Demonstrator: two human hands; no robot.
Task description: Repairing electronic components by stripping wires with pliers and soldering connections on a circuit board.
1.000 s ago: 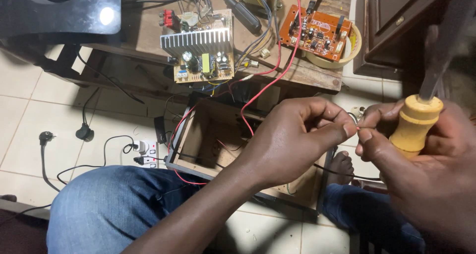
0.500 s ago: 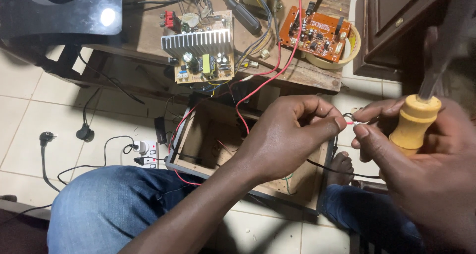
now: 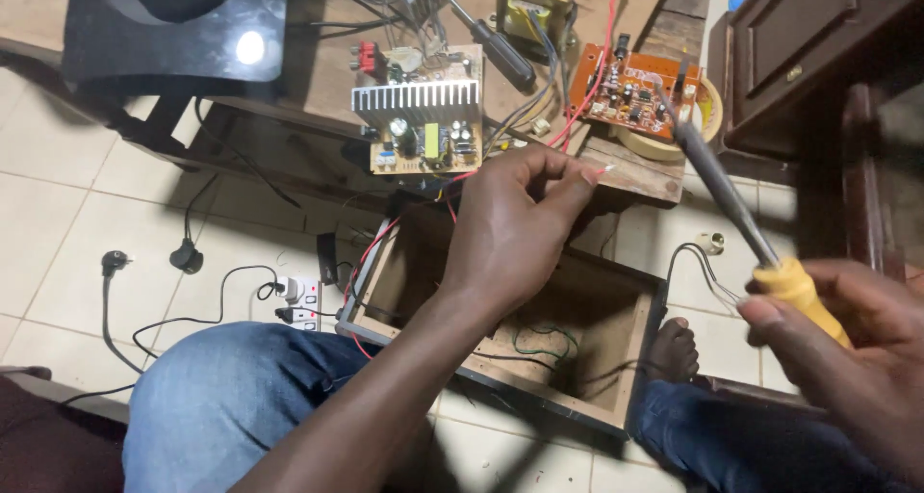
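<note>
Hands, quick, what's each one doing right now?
Left hand: closed, pinching the red wire at its end.
Right hand: closed on the yellow-handled soldering iron.

Left hand (image 3: 510, 228) pinching red wire (image 3: 587, 98), right hand (image 3: 857, 358) gripping yellow-handled soldering iron (image 3: 741, 219), open wooden box (image 3: 539, 310) below

Heatsink board (image 3: 423, 117) on bench (image 3: 630, 170), left of second circuit board (image 3: 630, 93); open box (image 3: 577, 329) below on floor (image 3: 58, 223).
</note>
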